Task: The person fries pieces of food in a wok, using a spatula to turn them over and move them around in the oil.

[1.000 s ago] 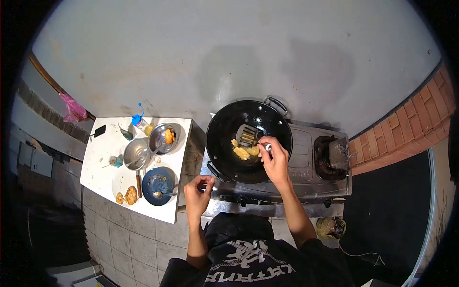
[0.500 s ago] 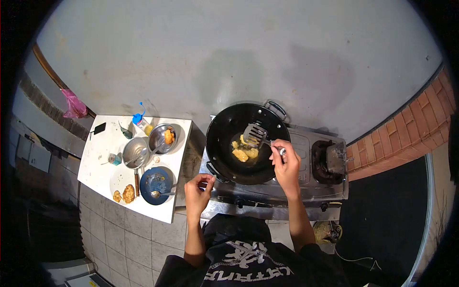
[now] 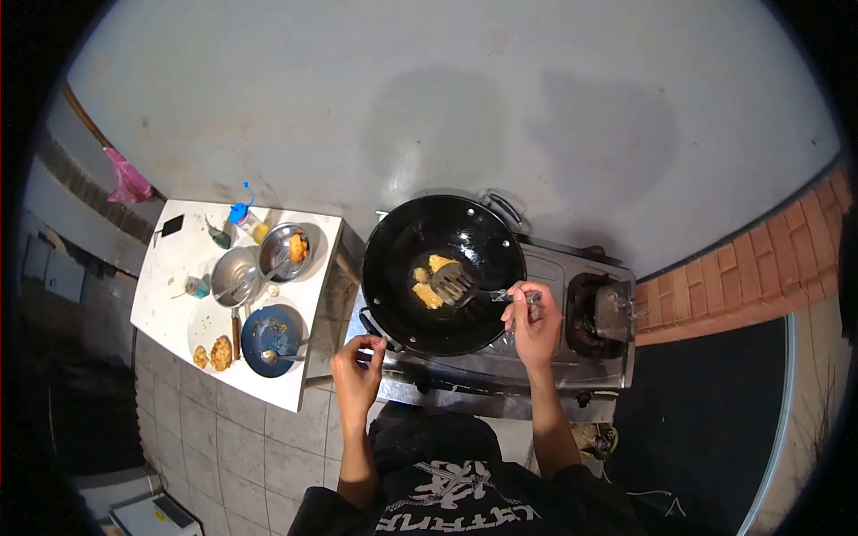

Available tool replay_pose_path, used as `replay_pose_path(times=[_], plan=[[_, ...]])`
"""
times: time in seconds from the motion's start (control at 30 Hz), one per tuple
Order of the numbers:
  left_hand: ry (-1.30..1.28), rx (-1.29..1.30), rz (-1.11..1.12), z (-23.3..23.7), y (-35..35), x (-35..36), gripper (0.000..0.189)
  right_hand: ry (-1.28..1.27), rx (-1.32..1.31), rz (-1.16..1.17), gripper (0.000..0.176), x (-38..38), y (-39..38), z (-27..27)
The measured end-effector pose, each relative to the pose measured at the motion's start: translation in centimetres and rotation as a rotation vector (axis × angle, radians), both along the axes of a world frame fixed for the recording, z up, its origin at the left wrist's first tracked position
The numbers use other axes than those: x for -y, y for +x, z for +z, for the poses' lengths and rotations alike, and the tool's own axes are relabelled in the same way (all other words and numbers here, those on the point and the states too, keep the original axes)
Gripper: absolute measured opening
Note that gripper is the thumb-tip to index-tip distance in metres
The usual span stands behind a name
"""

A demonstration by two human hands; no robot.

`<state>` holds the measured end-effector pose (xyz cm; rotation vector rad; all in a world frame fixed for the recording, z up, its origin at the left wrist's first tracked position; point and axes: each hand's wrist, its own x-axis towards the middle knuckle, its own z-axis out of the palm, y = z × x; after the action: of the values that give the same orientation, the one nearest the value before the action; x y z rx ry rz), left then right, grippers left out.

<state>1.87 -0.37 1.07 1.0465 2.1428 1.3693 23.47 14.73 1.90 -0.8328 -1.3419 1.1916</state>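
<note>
A black wok (image 3: pixel 483 241) sits on the stove, with several golden fried pieces (image 3: pixel 430 296) in the oil at its bottom. Fingers pinched round its grip, my right hand (image 3: pixel 534 330) holds a slotted spatula (image 3: pixel 454 284). The spatula's blade lies over the fried pieces and hides part of them. My left hand (image 3: pixel 357 373) is closed at the near-left wok handle (image 3: pixel 368 323), thumb and fingertips pinched on its lower end.
On the white table (image 3: pixel 161 295) at left are a blue plate (image 3: pixel 288 332) with a spoon, two metal bowls, fried fritters (image 3: pixel 221 352), a blue-capped bottle (image 3: pixel 248 221) and a phone (image 3: pixel 172 225). A second burner (image 3: pixel 594 313) stands right of the wok. Behind rises a grey wall.
The spatula blade has come down and left onto the fried pieces, its handle now lying flatter. The whole view has shifted slightly. My left hand remains by the wok handle.
</note>
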Motion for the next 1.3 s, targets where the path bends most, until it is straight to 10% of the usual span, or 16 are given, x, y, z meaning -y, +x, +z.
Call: replay_pose_path(times=[1.3], plan=[[-0.111,-0.055,0.109,1.1,1.1,0.2,0.016,0.283,0.347,0.199,0.025,0.9,1.0,-0.6]])
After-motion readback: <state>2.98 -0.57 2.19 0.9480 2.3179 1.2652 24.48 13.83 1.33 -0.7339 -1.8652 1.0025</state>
